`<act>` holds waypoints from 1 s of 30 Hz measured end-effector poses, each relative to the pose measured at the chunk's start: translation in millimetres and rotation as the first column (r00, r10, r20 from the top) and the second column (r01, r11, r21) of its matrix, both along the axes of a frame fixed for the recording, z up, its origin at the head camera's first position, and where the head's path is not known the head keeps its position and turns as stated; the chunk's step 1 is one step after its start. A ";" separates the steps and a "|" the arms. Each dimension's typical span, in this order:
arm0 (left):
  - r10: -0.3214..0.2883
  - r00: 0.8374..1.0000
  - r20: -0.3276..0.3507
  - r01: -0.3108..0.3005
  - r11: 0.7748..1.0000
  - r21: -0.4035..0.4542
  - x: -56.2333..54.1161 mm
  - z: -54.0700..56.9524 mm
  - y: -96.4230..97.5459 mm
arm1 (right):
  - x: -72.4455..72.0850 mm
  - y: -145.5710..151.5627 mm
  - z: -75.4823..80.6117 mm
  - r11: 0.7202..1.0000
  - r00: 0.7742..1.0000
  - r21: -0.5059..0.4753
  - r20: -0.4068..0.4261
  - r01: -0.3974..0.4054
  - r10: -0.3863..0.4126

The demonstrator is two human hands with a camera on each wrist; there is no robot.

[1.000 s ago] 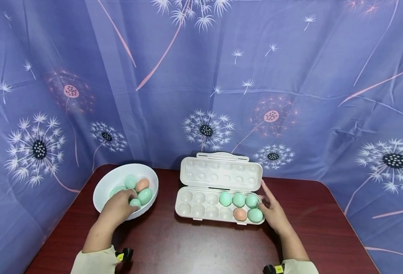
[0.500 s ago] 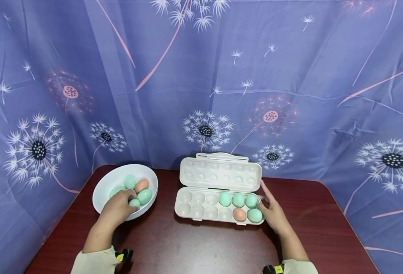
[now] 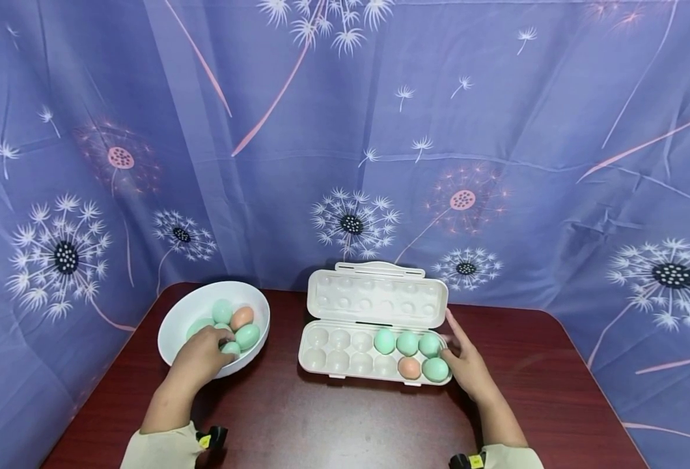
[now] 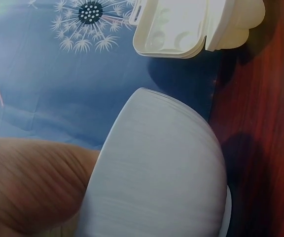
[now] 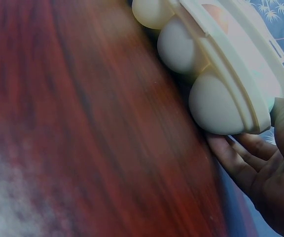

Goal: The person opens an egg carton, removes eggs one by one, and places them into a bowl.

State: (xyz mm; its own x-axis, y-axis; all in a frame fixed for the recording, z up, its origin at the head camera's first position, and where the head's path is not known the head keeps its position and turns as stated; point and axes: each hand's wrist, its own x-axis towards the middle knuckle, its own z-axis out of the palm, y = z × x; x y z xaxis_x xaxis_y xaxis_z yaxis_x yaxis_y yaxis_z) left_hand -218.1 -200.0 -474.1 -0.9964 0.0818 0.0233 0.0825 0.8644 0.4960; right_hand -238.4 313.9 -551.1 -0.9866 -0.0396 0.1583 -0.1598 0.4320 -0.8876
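Observation:
In the head view my left hand (image 3: pixel 197 358) reaches into a white bowl (image 3: pixel 172 326) on the left. Its thumb and fingers pinch a green egg (image 3: pixel 231 350) near the bowl's front wall. An orange egg (image 3: pixel 242 318) and several more green eggs lie around it; the hand partly covers some. To the right, an egg carton (image 3: pixel 345 373) stands with its lid raised. Its right-hand cups hold several green eggs (image 3: pixel 435 369) and one orange egg (image 3: pixel 409 368). My right hand (image 3: pixel 468 369) grips the carton's right end, thumb on the rim, fingers below in the right wrist view.
The dark red wooden table (image 3: pixel 345 430) bears both bowl and carton. Behind it hangs a blue curtain (image 3: pixel 275 215) with dandelion prints, close to the carton's raised lid (image 3: pixel 380 299). In the left wrist view the bowl's outer wall (image 4: pixel 157 168) hides the left fingers.

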 end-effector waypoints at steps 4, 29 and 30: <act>0.008 1.000 0.016 -0.009 1.000 0.007 -0.2 0.4 -0.3 | 0.7 0.1 0.5 1.000 1.000 -0.009 0.002 -0.009 0.009; 0.019 0.994 -0.104 -0.018 1.000 0.012 4.7 9.4 10.2 | 1.0 -0.4 1.7 1.000 1.000 -0.026 0.018 -0.003 0.004; 0.019 0.993 -0.115 -0.017 1.000 0.016 5.0 10.0 11.9 | 0.9 -0.4 1.7 1.000 1.000 -0.027 0.018 -0.004 0.004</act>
